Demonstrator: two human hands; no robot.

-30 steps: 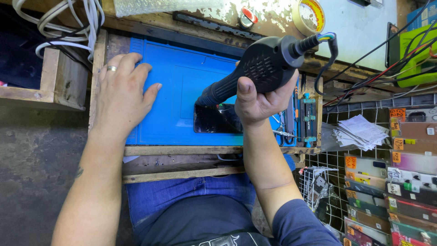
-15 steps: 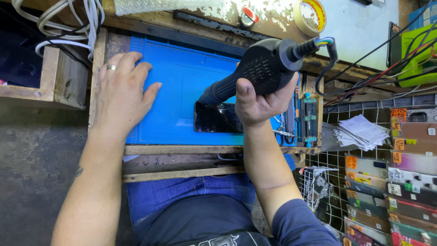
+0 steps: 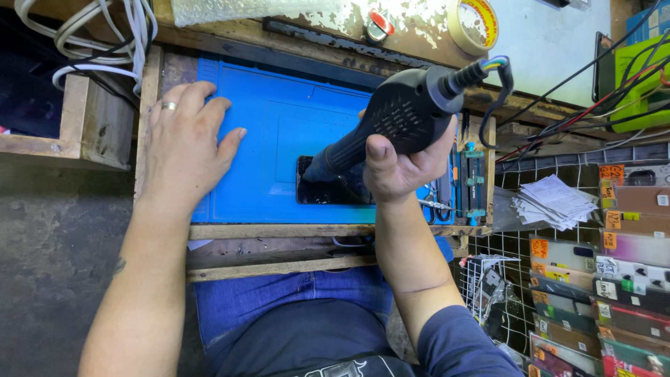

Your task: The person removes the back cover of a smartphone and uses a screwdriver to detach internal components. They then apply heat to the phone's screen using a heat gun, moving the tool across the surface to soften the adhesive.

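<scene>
Blue mat (image 3: 279, 132) on wooden bench (image 3: 293, 230), wire rack (image 3: 509, 279) right, cluttered stall

Under the left hand (image 3: 183, 150) lies a bright blue work mat (image 3: 279, 132). The right hand (image 3: 401, 164) holds a black hot air gun (image 3: 391, 122). Near it, the phone (image 3: 328, 190) is black; the tape roll (image 3: 474, 24) above is yellow.

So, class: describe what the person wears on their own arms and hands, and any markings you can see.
The left hand wears a plain silver-coloured ring on one finger; its forearm is bare, with a small dark mark, perhaps a tattoo, near the elbow. The right hand shows no ring. Its forearm is bare too, with a dark blue sleeve pushed up to the elbow.
</scene>
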